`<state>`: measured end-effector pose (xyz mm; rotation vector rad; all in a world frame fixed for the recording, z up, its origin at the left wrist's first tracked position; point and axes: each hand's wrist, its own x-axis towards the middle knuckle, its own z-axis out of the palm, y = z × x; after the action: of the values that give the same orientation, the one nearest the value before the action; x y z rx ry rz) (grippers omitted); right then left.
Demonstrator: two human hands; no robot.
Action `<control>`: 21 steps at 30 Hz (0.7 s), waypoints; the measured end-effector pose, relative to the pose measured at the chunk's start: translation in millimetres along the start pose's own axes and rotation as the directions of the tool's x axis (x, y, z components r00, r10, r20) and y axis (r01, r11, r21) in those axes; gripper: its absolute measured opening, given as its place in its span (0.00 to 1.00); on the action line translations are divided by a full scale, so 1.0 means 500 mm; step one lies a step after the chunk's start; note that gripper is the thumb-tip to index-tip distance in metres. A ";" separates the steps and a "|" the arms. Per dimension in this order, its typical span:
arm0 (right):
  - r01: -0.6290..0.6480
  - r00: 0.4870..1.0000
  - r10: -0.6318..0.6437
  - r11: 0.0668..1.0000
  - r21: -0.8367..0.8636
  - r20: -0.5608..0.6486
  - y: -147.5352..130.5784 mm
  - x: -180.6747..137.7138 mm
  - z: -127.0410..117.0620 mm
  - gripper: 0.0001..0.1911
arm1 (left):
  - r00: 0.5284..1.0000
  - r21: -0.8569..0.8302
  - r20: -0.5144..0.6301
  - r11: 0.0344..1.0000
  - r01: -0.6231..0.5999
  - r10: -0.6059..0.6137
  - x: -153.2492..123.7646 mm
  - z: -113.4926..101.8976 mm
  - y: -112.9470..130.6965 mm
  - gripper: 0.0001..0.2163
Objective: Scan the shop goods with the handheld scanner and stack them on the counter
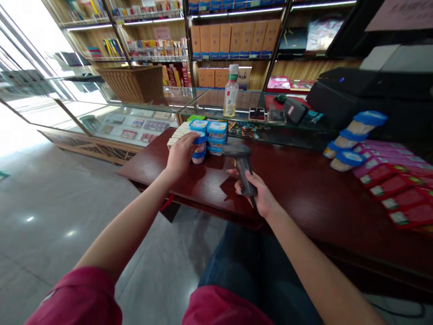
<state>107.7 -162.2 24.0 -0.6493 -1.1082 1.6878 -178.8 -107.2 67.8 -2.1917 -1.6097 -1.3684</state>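
My right hand is wrapped round the grip of a dark barcode scanner, whose head points left toward several stacked tubs with blue lids. At the left of that stack, my left hand curls its fingers over a blue-lidded tub at the front, which rests on another tub. The palm side of this hand is hidden. Beside it, partly behind the wrist, stands a row of pale cream packs.
The dark red wooden desk carries red and pink packs and more blue-lidded tubs at the right. Behind it, a glass counter holds a drink bottle and a phone. A wicker basket stands farther left.
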 end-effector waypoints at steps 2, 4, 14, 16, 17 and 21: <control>0.053 0.997 -0.054 0.998 -0.037 -0.048 -0.007 -0.010 -0.017 0.18 | 0.997 -0.088 -0.056 0.995 0.047 -0.052 -0.005 0.019 0.035 0.16; 0.089 0.990 -0.097 0.993 -0.075 -0.104 -0.017 -0.024 -0.032 0.16 | 0.986 -0.186 -0.064 0.973 0.137 -0.151 -0.010 0.056 0.071 0.15; 0.042 0.977 -0.105 0.949 -0.314 -0.188 -0.073 -0.114 -0.111 0.20 | 0.954 -0.452 0.130 0.841 0.299 -0.269 -0.022 0.280 0.169 0.13; 0.049 0.971 -0.117 0.951 -0.306 -0.209 -0.071 -0.121 -0.122 0.20 | 0.962 -0.468 0.139 0.840 0.274 -0.236 -0.026 0.288 0.170 0.13; 0.055 0.968 -0.124 0.953 -0.299 -0.218 -0.070 -0.123 -0.125 0.19 | 0.965 -0.469 0.137 0.843 0.262 -0.223 -0.027 0.288 0.169 0.14; 0.059 0.968 -0.124 0.958 -0.280 -0.218 -0.068 -0.120 -0.125 0.17 | 0.966 -0.455 0.112 0.852 0.260 -0.234 -0.031 0.286 0.166 0.14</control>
<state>196.4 -190.7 22.2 -0.9308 -1.1900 1.3509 -27.9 -76.6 6.0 -2.3370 -1.7832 -1.9700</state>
